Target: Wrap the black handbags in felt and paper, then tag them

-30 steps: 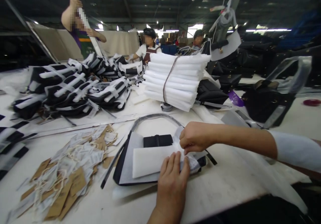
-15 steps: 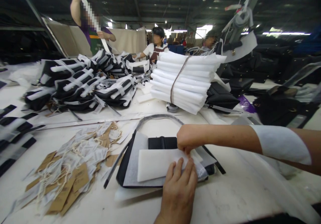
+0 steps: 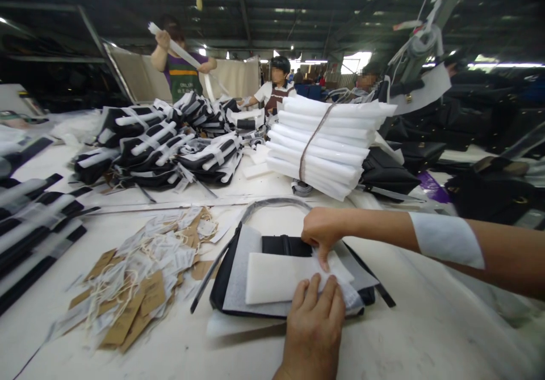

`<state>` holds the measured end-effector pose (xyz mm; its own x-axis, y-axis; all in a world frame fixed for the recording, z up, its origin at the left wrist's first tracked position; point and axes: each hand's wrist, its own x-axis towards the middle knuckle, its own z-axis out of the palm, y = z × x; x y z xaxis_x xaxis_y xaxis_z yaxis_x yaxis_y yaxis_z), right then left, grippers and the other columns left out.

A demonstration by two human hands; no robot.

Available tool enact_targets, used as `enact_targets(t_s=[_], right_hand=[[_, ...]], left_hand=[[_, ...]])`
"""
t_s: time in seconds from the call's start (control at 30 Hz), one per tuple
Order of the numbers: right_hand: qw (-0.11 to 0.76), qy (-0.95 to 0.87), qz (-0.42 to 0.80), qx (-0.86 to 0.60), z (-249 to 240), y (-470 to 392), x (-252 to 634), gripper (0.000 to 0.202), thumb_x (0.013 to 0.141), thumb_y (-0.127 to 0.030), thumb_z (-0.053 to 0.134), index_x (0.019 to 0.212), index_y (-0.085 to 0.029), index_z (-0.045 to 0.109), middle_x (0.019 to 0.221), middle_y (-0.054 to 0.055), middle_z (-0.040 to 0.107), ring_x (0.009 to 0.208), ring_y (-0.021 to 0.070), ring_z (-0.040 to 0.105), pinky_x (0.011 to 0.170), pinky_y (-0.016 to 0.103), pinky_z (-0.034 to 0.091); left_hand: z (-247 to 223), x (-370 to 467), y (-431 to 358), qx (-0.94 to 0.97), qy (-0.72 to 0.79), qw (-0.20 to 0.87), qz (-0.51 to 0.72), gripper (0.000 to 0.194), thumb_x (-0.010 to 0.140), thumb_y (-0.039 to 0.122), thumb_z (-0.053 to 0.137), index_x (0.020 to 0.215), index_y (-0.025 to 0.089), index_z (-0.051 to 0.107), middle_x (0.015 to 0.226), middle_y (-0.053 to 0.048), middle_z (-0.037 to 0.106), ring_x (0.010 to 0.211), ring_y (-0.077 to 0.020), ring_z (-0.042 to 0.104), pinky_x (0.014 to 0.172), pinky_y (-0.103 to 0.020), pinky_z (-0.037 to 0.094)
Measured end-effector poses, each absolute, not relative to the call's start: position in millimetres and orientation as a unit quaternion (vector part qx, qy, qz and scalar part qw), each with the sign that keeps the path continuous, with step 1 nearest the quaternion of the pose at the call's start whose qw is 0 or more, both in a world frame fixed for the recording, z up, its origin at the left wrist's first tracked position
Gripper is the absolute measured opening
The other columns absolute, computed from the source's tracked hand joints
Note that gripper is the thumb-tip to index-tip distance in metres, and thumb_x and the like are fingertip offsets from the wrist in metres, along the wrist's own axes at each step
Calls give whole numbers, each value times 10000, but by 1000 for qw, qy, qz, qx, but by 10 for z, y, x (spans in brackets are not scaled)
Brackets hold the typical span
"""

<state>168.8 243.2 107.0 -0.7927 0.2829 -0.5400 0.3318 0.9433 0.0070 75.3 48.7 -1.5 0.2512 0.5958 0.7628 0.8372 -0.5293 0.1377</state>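
Note:
A black handbag lies flat on the table, its handle arching away at the back. Thin white tissue covers much of its face. On top rests a white foam sheet, with a dark strap showing behind it. My left hand presses flat near the foam's right end, fingers stretched out, beside some crinkled clear plastic. Coming from the right, my right hand has curled fingers and its thumb points down against the foam. Whatever those fingers hold is hidden.
Tags with strings lie heaped at left. Behind are wrapped black bags and a tied stack of white sheets. More striped black-and-white pieces sit at far left. A co-worker holds a white strip; another person is farther back.
The view has shifted, so the scene sits farther right. My right thumb now shows extended downward on the foam, where the hand was more closed before. My left hand stays flat on the bag.

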Motion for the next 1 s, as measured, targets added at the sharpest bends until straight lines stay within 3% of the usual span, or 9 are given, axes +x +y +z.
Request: enact_targets(t_s=[0.17,0.37,0.6,0.73,0.87,0.93,1.0], right_hand=[[254,930,-130,232,920,2628,1780,490,539,-659,819,659,-213,654,547,-52,560,505,97,409,540,253,246],[285,876,-253,295,756,2828,1764,587,418,-640,861,741,-199,647,670,-58,613,598,111,503,582,238,328],[300,842,-328,307,586,3039,1791,552,458,-583,859,785,-171,690,668,-53,628,615,114,521,589,234,385],[282,844,-329,316,608,3061,1832,482,549,-539,838,822,-158,728,649,-42,651,608,121,556,589,230,404],[211,874,-282,336,794,2914,1867,332,685,-445,774,791,-132,747,701,27,711,684,164,613,643,254,429],[162,888,-255,346,894,2734,1921,316,790,-420,681,873,-125,758,830,84,748,794,203,651,727,282,453],[117,899,-238,349,949,2505,2008,397,859,-441,599,1072,-135,738,1024,124,749,944,240,665,835,314,462]], left_hand=[[-1,761,502,-771,-464,159,-405,420,1045,201,294,1063,211,714,1178,36,729,1053,-205,669,902,-352,528],[-25,777,530,-765,-457,175,-420,445,1050,222,274,1044,206,719,1141,33,743,1021,-197,677,876,-345,526],[-38,769,546,-762,-452,185,-425,412,1047,224,302,1028,211,714,1136,15,744,1019,-179,678,874,-333,527],[-33,767,534,-761,-455,179,-427,410,1046,233,299,1044,218,709,1134,28,746,1012,-189,685,868,-349,537],[-31,763,516,-761,-451,179,-430,419,1049,251,293,1033,220,711,1121,31,751,1008,-193,691,864,-355,541],[-18,760,512,-761,-447,181,-433,425,1050,254,290,1026,220,713,1117,30,753,1002,-193,696,861,-354,540],[-2,769,523,-760,-445,184,-436,431,1051,249,287,1016,219,715,1107,29,756,991,-191,702,853,-350,538]])
